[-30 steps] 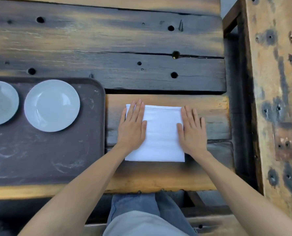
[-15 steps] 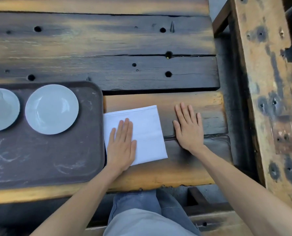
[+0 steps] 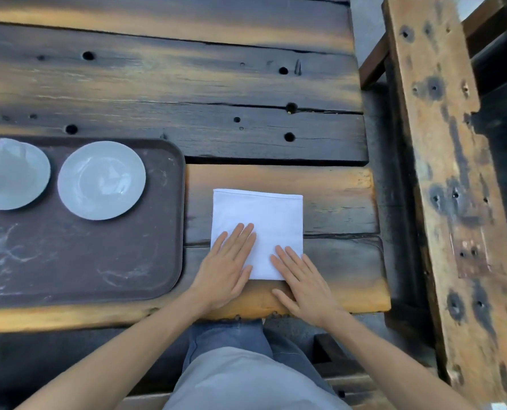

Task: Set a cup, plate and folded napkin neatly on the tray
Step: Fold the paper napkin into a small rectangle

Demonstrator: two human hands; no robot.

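Note:
A white folded napkin [image 3: 264,220] lies flat on the wooden table, just right of the dark brown tray [image 3: 98,261]. My left hand [image 3: 225,267] rests flat with straight fingers on the napkin's near left corner. My right hand [image 3: 302,279] lies flat on its near right corner, partly on the wood. On the tray's far side sits a pale grey plate [image 3: 101,180]. Left of it, at the frame edge, stands a second pale dish with a cup [image 3: 6,170] on it, cut off by the frame.
The table [image 3: 187,84] is made of rough dark planks with holes; its right edge ends near a gap. A weathered wooden beam [image 3: 453,173] runs along the right. My legs show below the table's near edge.
The napkin has moved back right, away from the tray edge, and now lies square. Both hands have come onto its near corners; before, only the left pressed it.

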